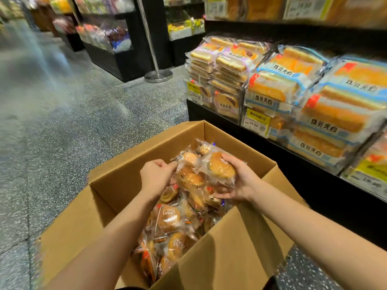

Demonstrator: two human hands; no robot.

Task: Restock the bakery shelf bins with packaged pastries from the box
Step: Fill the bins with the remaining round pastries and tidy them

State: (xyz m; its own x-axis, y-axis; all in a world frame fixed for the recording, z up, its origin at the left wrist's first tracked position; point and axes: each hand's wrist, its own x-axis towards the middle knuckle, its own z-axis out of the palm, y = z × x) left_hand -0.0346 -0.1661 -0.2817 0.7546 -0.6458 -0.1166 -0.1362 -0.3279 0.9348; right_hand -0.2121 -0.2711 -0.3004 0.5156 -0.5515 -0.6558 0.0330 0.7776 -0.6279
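Observation:
An open cardboard box (129,176) stands on the floor below me, filled with several clear-wrapped pastries (168,220). Both my hands are over the box, lifting a bunch of packaged pastries (191,176). My left hand (156,177) pinches the wrappers on the bunch's left side. My right hand (238,181) cups the bunch from the right, fingers over a round bun in its wrapper (219,167). The bakery shelf (326,174) runs along the right, just beyond the box.
Stacked bags of sliced sandwich bread (272,88) fill the black shelf, with yellow price tags (257,120) on its front. A metal stanchion post (158,75) stands on the speckled floor ahead. More display racks (109,38) line the aisle's far side.

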